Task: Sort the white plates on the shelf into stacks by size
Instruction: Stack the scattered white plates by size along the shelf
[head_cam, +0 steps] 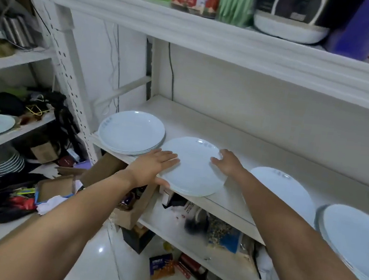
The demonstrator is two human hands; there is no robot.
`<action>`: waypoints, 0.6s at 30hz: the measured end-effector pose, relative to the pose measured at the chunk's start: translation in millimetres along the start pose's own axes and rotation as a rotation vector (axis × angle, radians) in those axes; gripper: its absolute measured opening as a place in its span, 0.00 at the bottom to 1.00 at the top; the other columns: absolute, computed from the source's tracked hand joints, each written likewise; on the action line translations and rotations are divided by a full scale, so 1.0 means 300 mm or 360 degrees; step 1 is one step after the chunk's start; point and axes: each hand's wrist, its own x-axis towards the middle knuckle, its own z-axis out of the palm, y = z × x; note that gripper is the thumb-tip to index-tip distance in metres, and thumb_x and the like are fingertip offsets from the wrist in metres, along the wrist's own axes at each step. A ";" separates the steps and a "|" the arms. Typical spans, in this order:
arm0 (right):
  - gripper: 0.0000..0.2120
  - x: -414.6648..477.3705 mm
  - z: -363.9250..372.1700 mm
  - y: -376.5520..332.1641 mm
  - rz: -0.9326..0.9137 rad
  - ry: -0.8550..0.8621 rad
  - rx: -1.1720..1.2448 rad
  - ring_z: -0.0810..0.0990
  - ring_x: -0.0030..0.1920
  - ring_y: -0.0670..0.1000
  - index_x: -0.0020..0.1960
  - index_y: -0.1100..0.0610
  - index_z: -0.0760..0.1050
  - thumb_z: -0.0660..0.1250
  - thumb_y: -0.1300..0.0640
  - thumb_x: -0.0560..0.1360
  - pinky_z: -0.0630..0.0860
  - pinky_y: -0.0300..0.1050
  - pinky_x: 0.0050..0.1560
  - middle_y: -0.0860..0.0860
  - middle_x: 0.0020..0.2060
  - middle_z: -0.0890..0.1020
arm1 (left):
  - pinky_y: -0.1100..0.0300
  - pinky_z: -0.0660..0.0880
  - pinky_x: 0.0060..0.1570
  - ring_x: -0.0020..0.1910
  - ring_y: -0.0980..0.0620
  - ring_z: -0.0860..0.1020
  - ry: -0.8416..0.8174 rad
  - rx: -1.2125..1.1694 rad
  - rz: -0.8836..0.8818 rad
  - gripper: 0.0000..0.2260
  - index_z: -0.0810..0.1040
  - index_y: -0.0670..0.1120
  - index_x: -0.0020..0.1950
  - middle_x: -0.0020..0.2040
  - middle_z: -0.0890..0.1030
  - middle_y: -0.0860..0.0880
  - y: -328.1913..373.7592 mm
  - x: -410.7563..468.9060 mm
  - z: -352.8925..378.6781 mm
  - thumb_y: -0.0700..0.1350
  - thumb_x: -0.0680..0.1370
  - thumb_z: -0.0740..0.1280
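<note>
Here, in the head view, you face a white shelf [271, 149] holding four groups of white plates. Your left hand [152, 166] lies flat on the left rim of the middle stack [194, 174], fingers straight and thumb along the front rim. Your right hand [227, 163] rests on its right rim with fingers spread. Neither hand is closed round the plates. This stack sits at the shelf's front edge, just beside a wider stack [130, 132] on its left. To its right are another plate [286, 195], partly hidden by your right forearm, and a large stack [358, 240] further right. You seem to be squaring or steadying the middle stack. Next, you will likely need to nudge it back from the edge, then compare the right-hand plate's size.
</note>
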 end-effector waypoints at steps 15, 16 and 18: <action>0.34 0.172 0.005 -0.028 0.0295 0.0010 -0.0051 0.64 0.71 0.61 0.73 0.62 0.60 0.60 0.41 0.76 0.64 0.50 0.68 0.60 0.70 0.67 | 0.53 0.73 0.63 0.62 0.48 0.79 -0.0059 0.0171 0.0328 0.32 0.77 0.49 0.66 0.63 0.80 0.48 -0.060 0.146 -0.001 0.66 0.71 0.54; 0.34 0.185 0.001 -0.028 0.0301 0.0002 -0.0056 0.65 0.71 0.61 0.73 0.62 0.60 0.60 0.41 0.76 0.64 0.50 0.68 0.60 0.70 0.67 | 0.54 0.76 0.59 0.58 0.48 0.81 0.0005 0.0226 0.0409 0.33 0.80 0.49 0.63 0.59 0.82 0.49 -0.058 0.159 -0.002 0.67 0.70 0.52; 0.34 0.208 -0.007 -0.035 0.0305 -0.0010 -0.0063 0.64 0.71 0.61 0.74 0.63 0.59 0.60 0.41 0.77 0.64 0.50 0.69 0.61 0.71 0.66 | 0.54 0.72 0.63 0.64 0.47 0.76 -0.0114 0.0327 0.0494 0.37 0.77 0.47 0.66 0.63 0.79 0.47 -0.063 0.185 0.005 0.67 0.70 0.48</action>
